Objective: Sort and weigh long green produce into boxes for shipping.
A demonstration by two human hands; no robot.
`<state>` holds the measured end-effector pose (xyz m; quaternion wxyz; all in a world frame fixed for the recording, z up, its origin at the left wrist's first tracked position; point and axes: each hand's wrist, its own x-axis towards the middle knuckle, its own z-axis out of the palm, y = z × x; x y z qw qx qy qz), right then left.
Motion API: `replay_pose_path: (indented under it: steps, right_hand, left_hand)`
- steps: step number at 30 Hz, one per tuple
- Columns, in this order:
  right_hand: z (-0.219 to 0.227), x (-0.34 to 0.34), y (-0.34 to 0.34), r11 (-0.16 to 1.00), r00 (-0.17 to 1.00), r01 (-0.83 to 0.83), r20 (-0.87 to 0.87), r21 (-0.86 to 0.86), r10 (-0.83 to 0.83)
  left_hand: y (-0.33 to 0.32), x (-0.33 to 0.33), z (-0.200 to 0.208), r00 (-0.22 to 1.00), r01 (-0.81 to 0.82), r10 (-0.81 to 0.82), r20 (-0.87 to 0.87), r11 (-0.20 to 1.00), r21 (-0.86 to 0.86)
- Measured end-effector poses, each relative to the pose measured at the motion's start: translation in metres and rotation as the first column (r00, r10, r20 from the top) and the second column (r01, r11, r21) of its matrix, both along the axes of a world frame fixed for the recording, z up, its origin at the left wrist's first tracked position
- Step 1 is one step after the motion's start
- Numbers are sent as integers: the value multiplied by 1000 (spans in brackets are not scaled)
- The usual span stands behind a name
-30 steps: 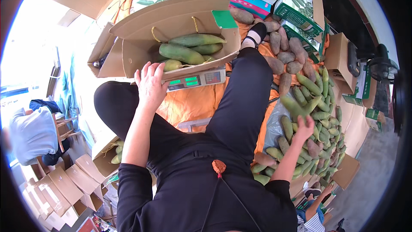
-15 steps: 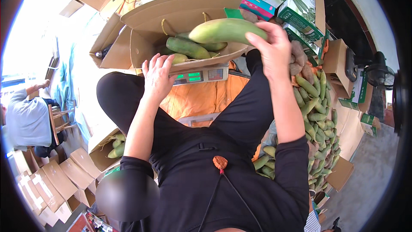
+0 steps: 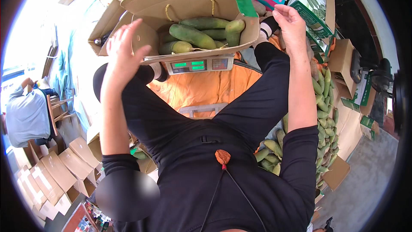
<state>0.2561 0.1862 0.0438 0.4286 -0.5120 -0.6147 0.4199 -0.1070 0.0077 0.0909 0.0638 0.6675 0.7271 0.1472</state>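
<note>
Several long green radishes (image 3: pixel 193 36) lie in an open cardboard box (image 3: pixel 146 6) with yellow rope handles. One green radish (image 3: pixel 234 33) leans at the box's right end. Under the box is a digital scale (image 3: pixel 199 65) with a lit green display. My left hand (image 3: pixel 125 53) is raised at the box's left front corner, fingers spread, holding nothing. Beyond the box's right end, my right hand (image 3: pixel 292 28) hangs in the air with fingers loosely bent and nothing in them.
A heap of green radishes (image 3: pixel 327 116) lies on my right, with more radishes (image 3: pixel 271 157) by my right thigh. Printed cartons (image 3: pixel 315 6) stand at the far right near a black fan (image 3: pixel 382 75). Folded-open boxes (image 3: pixel 56 180) line the left, where a person (image 3: pixel 28 116) sits.
The radish my right hand held is now in the box's right end, and that hand has let go and moved right. My left hand has left the box's front edge and moved left.
</note>
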Motion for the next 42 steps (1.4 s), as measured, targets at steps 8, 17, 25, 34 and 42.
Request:
replay_pose_path:
  steps: [8, 17, 25, 34, 42]
  right_hand:
    - [-21, 5, 1, 962, 997, 67, -7, -265, -71]
    - [-25, 3, 3, 950, 997, 36, 74, -309, -14]
    - [-33, 1, 9, 925, 996, -18, 74, -380, 50]
    - [-33, -19, 14, 843, 981, -22, 149, -538, 121]
    - [-51, -21, 24, 832, 983, -35, 131, -554, 129]
  left_hand:
    - [15, -78, -42, 897, -317, 358, 258, 929, -189]
    - [32, -76, -49, 869, -346, 426, 253, 887, -306]
    - [39, -74, -58, 877, -278, 384, 287, 895, -349]
    - [42, -72, -50, 833, -352, 481, 272, 842, -409]
    - [48, -76, -54, 697, -236, 587, 411, 730, -642]
